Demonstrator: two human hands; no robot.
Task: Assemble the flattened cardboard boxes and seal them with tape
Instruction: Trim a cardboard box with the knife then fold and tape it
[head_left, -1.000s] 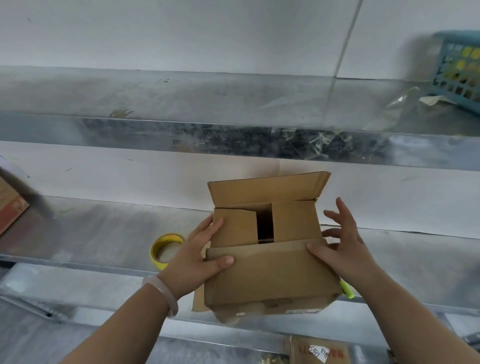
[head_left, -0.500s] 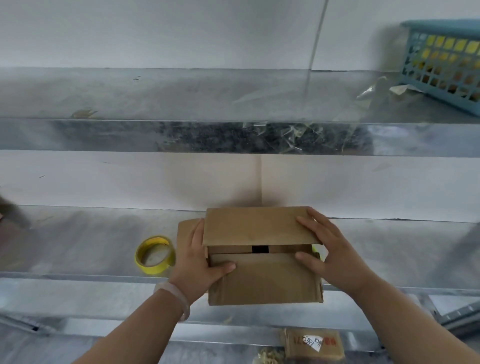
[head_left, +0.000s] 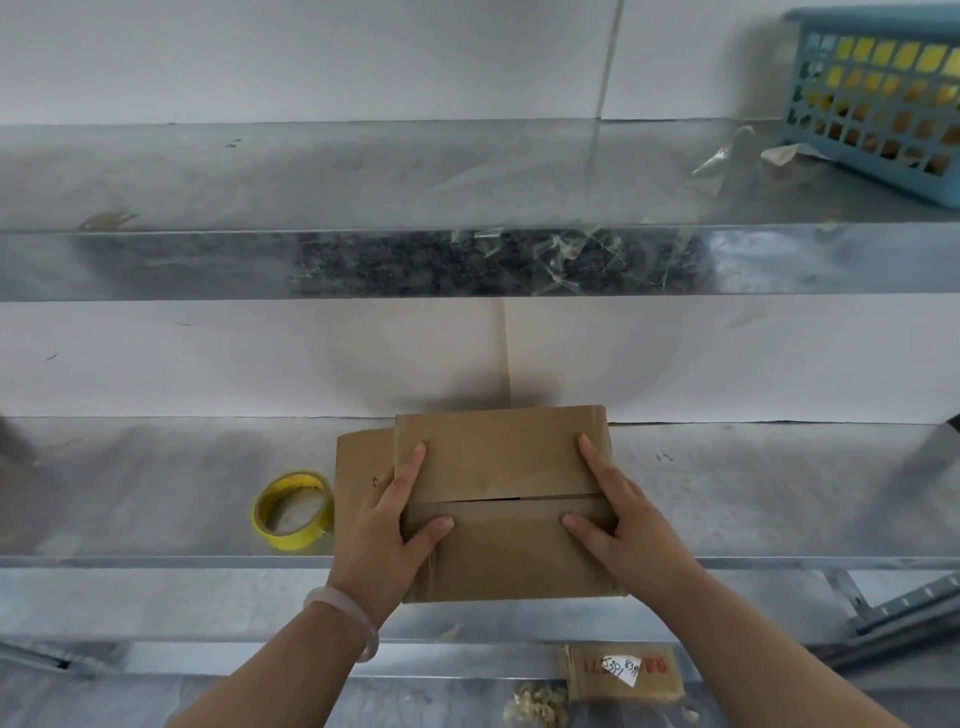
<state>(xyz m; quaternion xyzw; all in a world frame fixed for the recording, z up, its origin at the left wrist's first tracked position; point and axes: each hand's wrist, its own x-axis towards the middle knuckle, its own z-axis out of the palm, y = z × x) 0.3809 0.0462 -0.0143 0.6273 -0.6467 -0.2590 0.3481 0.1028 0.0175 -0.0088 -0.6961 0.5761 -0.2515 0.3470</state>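
A brown cardboard box (head_left: 504, 462) stands on the metal shelf (head_left: 156, 499), its two top flaps folded down and meeting at a thin seam. My left hand (head_left: 389, 525) lies on the box's left side, fingers on the far flap and thumb on the near flap. My right hand (head_left: 623, 525) presses the right side the same way. A flat piece of cardboard (head_left: 358, 467) sticks out from under the box on the left. A yellow roll of tape (head_left: 292, 510) lies on the shelf left of the box, untouched.
An upper metal shelf (head_left: 363, 260) with bits of clear tape stuck to its front edge hangs above. A blue plastic basket (head_left: 878, 98) sits on it at the far right. Below the shelf lies a small labelled cardboard piece (head_left: 623, 673).
The far flap came down over the inner flaps, and both hands moved onto the top, closing the gap between the two flaps to a thin seam.
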